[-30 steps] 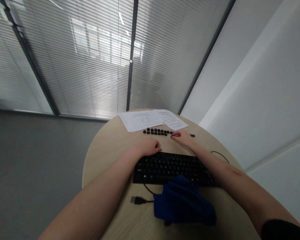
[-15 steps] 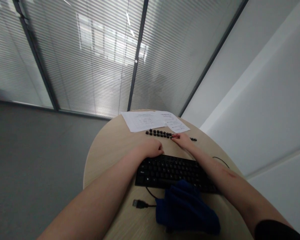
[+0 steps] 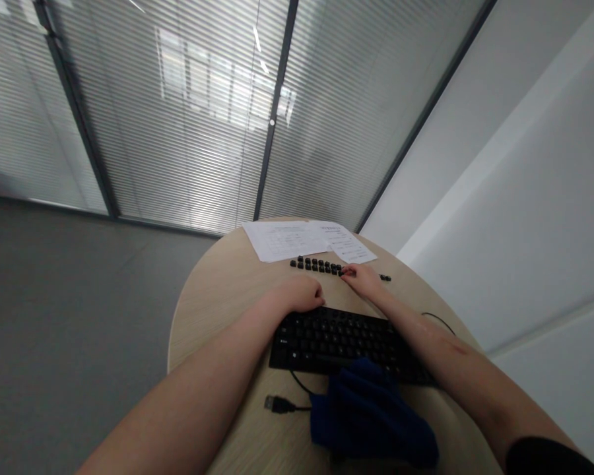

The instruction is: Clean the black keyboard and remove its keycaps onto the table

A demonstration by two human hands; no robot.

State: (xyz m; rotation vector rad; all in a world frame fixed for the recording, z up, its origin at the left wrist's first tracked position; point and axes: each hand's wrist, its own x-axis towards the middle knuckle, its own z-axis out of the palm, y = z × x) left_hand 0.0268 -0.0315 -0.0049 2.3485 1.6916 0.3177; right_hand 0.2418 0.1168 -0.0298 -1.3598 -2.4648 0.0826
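Loose black keycaps (image 3: pixel 321 266) lie in two rows across the table, just short of the papers. At the right part of these rows, my right hand (image 3: pixel 362 280) has its thumb and fingers pinched on a keycap, which the fingertips mostly hide. My left hand (image 3: pixel 304 294) is curled into a fist by the far left corner of the black keyboard (image 3: pixel 336 336); its inside is hidden. My right forearm passes over the keyboard's right side. A crumpled blue cloth (image 3: pixel 371 422) overlaps the keyboard's near edge.
Printed sheets (image 3: pixel 287 241) lie at the far side of the round wooden table (image 3: pixel 202 303). A USB plug (image 3: pixel 280 404) on a black cable pokes out left of the cloth. Another thin cable (image 3: pixel 439 320) curves near the right edge. Beyond stand a glass partition with blinds and a white wall.
The view has shifted very slightly. My right fingertips have moved a little at the keycap rows; my left fist keeps its place.
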